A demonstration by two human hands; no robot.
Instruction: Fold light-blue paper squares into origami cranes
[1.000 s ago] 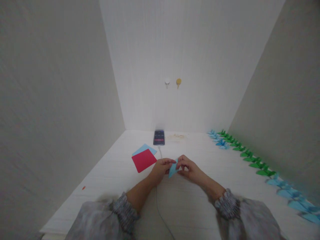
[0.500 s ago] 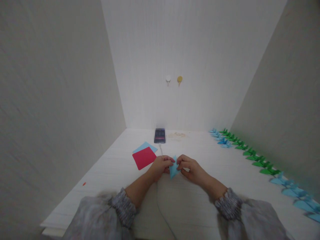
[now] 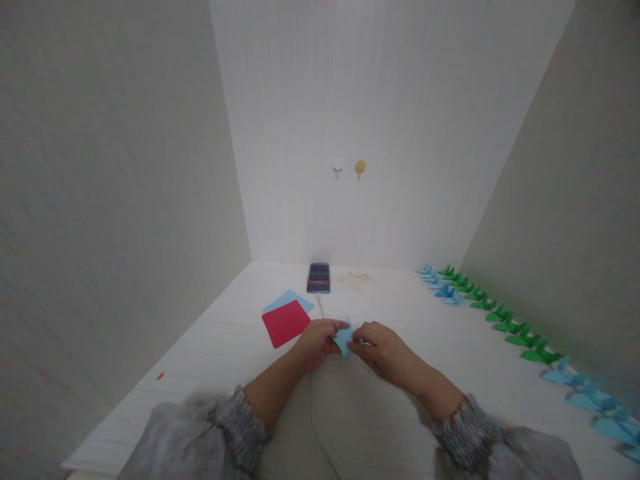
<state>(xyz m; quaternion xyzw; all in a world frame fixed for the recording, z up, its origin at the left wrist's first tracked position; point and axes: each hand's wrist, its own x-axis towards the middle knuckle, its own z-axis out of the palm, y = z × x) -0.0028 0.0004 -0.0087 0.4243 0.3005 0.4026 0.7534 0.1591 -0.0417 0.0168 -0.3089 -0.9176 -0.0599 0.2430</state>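
Observation:
Between my hands is a small piece of light blue folded paper (image 3: 343, 338), held just above the white table. My left hand (image 3: 319, 341) pinches its left side, thumb and fingers closed on it. On the right edge, the fingertips of my right hand (image 3: 379, 345) are closed on the same paper, and they hide part of it. A red sheet of paper (image 3: 286, 324) lies left of my left hand, overlapping a light blue sheet (image 3: 289, 301) beneath it.
A phone (image 3: 319, 277) with a cable (image 3: 315, 420) lies near the back wall. Along the right side stand rows of green paper cranes (image 3: 520, 333) and blue paper cranes (image 3: 587, 393). A small orange-red scrap (image 3: 160, 376) is at far left. Two hooks (image 3: 361, 167) hang on the wall.
The folded paper has turned and its outline looks wider, with my right fingers further over its right edge. The whole view has shifted slightly downward in the picture.

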